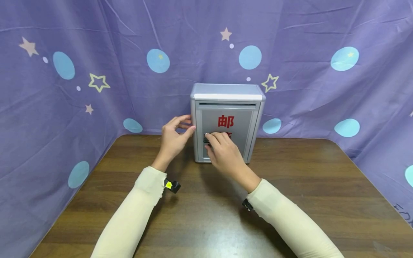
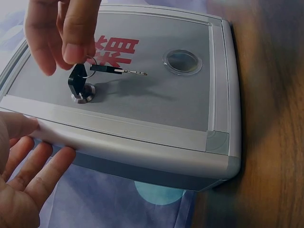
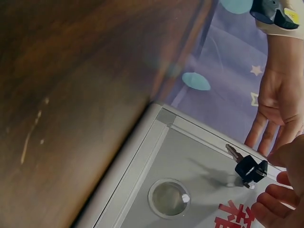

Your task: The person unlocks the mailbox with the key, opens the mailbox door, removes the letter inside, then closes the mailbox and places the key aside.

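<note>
1. A purple curtain (image 1: 200, 21) hangs behind a brown table (image 1: 193, 222).
2. Centre frame, the grey mailbox (image 1: 242, 123) stands upright, front closed; one key (image 2: 76, 78) appears inserted in its lock (image 2: 84, 95), the panel unopened.
3. Right hand (image 1: 224, 152): half-curled at the key; grip unclear.
4. Left hand (image 1: 172, 138), left of centre: loosely spread, touching the mailbox's edge, holding nothing.
5. A second key (image 2: 107, 69) juts from the ring (image 2: 87, 67), possibly in the fingers' way.
</note>
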Motion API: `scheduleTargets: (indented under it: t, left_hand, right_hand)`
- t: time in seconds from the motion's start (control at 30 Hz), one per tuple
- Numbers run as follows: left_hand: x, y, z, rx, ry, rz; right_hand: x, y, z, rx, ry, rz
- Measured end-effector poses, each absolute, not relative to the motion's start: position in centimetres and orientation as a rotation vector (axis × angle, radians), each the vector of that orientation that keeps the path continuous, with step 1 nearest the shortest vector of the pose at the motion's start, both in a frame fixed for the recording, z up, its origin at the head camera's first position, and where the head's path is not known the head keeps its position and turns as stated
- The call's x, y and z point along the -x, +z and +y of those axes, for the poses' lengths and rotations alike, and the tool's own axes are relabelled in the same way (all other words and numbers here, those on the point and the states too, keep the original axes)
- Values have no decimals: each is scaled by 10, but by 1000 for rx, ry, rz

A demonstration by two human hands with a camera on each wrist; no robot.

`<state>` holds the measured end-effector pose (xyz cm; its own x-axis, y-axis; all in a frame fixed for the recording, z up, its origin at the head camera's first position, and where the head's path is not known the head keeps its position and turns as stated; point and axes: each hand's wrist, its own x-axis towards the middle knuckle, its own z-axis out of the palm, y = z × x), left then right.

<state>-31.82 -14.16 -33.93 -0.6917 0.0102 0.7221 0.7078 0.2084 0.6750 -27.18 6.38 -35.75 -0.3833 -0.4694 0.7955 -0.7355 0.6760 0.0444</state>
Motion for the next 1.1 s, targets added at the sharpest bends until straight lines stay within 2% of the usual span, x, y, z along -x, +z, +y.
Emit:
scheduleTargets:
  t: [0.33, 0.87, 1.1]
  left_hand:
    - [290, -316, -132, 656, -1511, -1898]
    - [290, -319, -131, 633, -1491, -1915]
    - [311, -334, -135, 612, -1507, -1917]
  right_hand:
    - [280, -359, 55, -974, 267, -2043]
    - [280, -366, 46, -914, 84, -2013]
    - [279, -364, 43, -888, 123, -2007]
